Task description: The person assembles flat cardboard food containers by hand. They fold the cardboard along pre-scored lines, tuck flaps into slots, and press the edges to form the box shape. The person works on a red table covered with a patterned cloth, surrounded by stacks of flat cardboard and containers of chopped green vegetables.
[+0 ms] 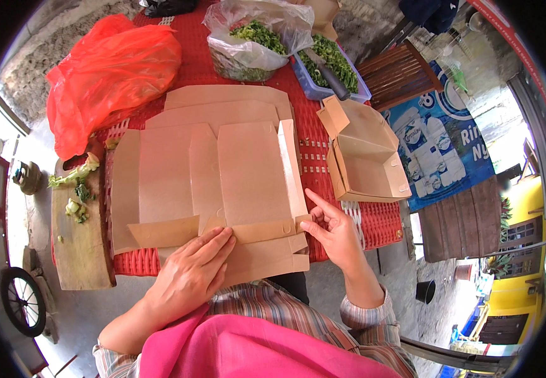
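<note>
A flat brown cardboard box blank [254, 167] lies on the red woven table, its near flap [263, 230] and right side flap [292, 167] folded up. My left hand [194, 264] presses on the near flap, fingers stretched out and lying side by side. At the near right corner is my right hand [333, 230], index finger pointing along the side flap and thumb against a small corner tab [302, 222]. Its other fingers are curled. More flat blanks show beneath the top one. To the right stands a folded brown box [367, 170] with its lid up.
A wooden board [84, 252] with vegetable scraps [76, 211] sits left, below a red plastic bag [112, 79]. Behind are a clear bag of chopped greens [244, 53] and a blue tub [311, 90] with a knife [329, 79] across it. A blue banner [474, 170] hangs at right.
</note>
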Motion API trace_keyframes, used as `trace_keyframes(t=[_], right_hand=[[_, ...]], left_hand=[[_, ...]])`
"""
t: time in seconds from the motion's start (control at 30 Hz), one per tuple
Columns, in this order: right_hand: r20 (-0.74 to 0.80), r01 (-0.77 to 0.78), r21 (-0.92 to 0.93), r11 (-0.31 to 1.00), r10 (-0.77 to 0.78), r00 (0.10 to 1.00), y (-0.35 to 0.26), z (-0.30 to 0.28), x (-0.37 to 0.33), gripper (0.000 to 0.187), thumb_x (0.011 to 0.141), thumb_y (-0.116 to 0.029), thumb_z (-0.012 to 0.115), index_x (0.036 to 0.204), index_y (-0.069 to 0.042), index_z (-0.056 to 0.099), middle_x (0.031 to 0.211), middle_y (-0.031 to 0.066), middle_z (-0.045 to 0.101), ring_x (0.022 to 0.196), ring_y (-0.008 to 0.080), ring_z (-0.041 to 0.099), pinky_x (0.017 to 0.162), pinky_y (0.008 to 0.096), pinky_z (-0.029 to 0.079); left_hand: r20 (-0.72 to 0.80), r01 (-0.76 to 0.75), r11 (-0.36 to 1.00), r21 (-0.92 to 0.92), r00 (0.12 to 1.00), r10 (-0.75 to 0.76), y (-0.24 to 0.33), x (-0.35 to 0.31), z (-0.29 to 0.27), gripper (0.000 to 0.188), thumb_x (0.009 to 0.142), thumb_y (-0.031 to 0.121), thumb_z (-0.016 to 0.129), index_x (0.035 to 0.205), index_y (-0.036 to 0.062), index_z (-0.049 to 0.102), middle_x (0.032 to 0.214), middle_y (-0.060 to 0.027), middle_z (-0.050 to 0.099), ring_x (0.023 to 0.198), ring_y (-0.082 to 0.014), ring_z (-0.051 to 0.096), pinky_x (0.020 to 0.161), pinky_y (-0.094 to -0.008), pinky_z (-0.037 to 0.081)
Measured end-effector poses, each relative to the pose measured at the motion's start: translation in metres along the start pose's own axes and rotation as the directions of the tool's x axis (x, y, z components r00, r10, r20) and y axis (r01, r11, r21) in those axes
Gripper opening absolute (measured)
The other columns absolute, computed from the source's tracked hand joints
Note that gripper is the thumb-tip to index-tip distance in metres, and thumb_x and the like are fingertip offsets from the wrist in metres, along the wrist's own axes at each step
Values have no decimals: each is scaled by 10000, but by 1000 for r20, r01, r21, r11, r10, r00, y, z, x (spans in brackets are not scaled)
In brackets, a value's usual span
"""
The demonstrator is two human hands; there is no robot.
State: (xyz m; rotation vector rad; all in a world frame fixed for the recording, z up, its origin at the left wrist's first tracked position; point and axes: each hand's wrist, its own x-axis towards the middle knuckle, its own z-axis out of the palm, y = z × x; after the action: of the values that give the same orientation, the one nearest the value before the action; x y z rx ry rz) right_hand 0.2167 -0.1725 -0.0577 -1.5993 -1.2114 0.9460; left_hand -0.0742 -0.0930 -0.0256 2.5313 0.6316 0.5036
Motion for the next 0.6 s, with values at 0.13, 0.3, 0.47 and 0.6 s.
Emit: trace_keyframes(t=[0.13,0.3,0.47,0.6], right_hand=[[-15,42,-20,999,-43,999,-12,3,-2,635,894,16,666,1476,-70,425,841,-35,520,748,47,493,716,212,464],[-30,94,259,961,-90,996,-59,13,-14,651,919,68,558,1518,-38,324,901,-6,481,788,67,504,760,239,500],[40,246,486,839,-302,952,-115,38,-40,799,928,7,595,1561,-50,111,955,64,534,903,121,549,865,272,496],[134,716,98,691,-722,679,-125,31,-49,931,882,-190,724,1537,29,99,1290,149,481,1191,261,497,1091,449,324]], left_hand=[[19,-4,1000,11,1000,4,-1,-2,2,459,842,66,628,1279,-55,561,1356,-167,527,1261,-310,522,1022,-413,459],[-102,18,963,269,995,9,21,0,-9,579,830,125,676,1376,29,507,1455,-161,438,1325,-304,462,1095,-455,371],[-309,42,931,363,948,78,35,11,-15,567,816,88,654,1362,23,515,1338,-167,555,1222,-313,558,1053,-443,408],[-618,-9,992,130,781,88,36,11,-48,427,839,-26,577,1265,-46,560,1185,-207,634,1097,-316,629,949,-397,484]])
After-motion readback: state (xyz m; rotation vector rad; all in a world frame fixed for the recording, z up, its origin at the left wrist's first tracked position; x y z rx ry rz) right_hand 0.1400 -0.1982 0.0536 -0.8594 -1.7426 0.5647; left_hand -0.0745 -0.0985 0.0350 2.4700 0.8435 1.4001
